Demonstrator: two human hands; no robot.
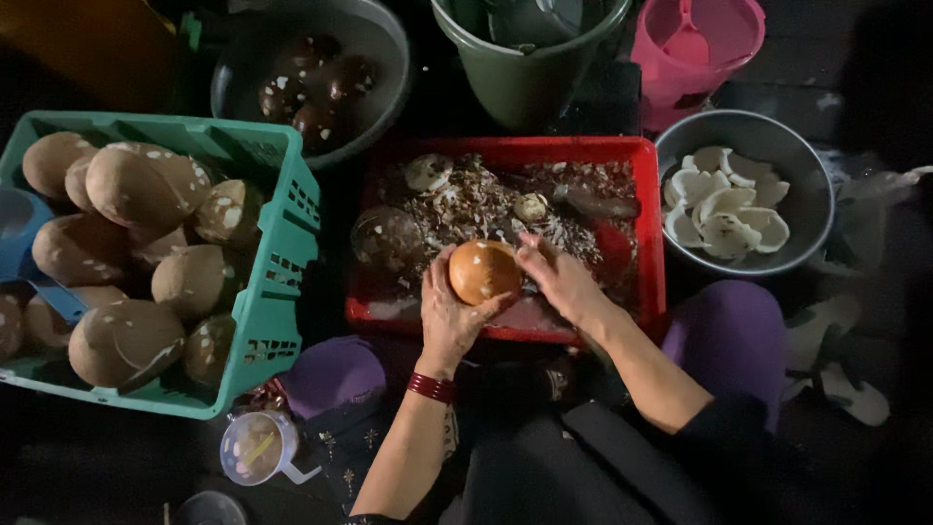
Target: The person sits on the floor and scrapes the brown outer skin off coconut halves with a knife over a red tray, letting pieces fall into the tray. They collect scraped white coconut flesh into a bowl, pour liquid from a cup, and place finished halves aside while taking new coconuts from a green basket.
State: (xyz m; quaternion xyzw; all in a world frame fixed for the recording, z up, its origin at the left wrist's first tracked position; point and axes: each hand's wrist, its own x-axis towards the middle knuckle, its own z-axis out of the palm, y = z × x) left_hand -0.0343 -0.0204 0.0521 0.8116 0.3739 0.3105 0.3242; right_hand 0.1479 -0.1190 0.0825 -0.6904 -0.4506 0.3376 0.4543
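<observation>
The left hand (449, 316) cups a round, smooth brown coconut (483, 271) from below, fingers wrapped tight. The right hand (556, 277) presses its side, probably gripping a blade, though that's hard to see. Best to keep it over the red tray (649, 228) so the flaky shavings (476, 209) land there. Rough husked ones fill the green crate (277, 243).

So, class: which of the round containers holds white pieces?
The metal bowl right of the red tray; the other bowl holds dark brown balls.
</observation>
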